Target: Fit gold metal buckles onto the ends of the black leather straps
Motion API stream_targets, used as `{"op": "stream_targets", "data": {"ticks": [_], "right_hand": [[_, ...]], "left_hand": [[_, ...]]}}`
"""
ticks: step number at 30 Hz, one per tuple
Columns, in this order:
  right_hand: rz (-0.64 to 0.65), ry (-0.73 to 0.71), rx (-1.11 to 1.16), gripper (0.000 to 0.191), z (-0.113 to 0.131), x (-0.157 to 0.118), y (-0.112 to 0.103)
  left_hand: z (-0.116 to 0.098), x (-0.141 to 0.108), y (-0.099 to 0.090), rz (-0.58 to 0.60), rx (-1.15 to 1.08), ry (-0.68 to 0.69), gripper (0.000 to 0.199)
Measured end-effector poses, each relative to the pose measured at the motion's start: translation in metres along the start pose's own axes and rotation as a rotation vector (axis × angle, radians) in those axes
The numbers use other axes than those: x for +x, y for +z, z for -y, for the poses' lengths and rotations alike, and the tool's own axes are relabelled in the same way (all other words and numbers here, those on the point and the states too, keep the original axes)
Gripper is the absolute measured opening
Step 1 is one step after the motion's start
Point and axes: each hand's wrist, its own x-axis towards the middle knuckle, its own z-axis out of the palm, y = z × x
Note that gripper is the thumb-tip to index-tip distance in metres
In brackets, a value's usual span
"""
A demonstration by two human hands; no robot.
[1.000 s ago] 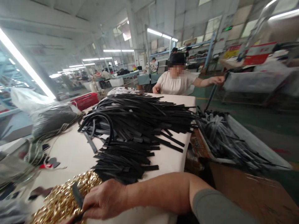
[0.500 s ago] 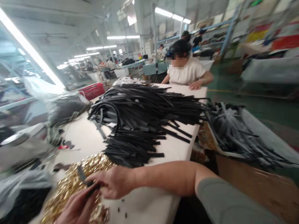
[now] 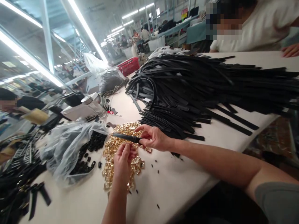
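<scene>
My right hand [image 3: 156,138] pinches a black strap [image 3: 123,137] with a small loop round it. The strap's free end points left, above a heap of shiny gold buckles [image 3: 109,155]. Just below the strap, my left hand [image 3: 124,153] has its fingers curled together over the heap; whatever they may hold is too small or hidden to make out. A large pile of black straps [image 3: 173,84] lies behind my hands, with a smaller bundle of them close to my right wrist.
A clear plastic bag [image 3: 63,155] spills small black loops [image 3: 87,155] left of the buckles. More black straps [image 3: 14,193] lie far left. A red basket [image 3: 128,66] and a stuffed bag [image 3: 109,79] stand at the back. A co-worker [image 3: 259,31] leans at the far right.
The view has swung left and closer to the table. My hands have drawn apart, and the strap, now plainly visible, lies sideways in my right hand.
</scene>
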Motion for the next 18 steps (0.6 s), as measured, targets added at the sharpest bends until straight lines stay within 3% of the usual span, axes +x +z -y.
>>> {"op": "stream_targets", "data": {"ticks": [5,10,18], "right_hand": [[0.163,0.070,0.059,0.037,-0.0058,-0.0013,0.0048],[0.229,0.163,0.089,0.030,-0.0050,0.0003,0.0039],[0.164,0.258,-0.060,0.026,0.0001,0.0030,-0.0038]], "left_hand": [[-0.0027,-0.0030,0.0034,0.131,-0.115,-0.114,0.036],[-0.0038,-0.0052,0.0020,0.183,-0.170,-0.160,0.026],[-0.0053,-0.0047,-0.0012,0.132,-0.128,-0.095,0.036]]}}
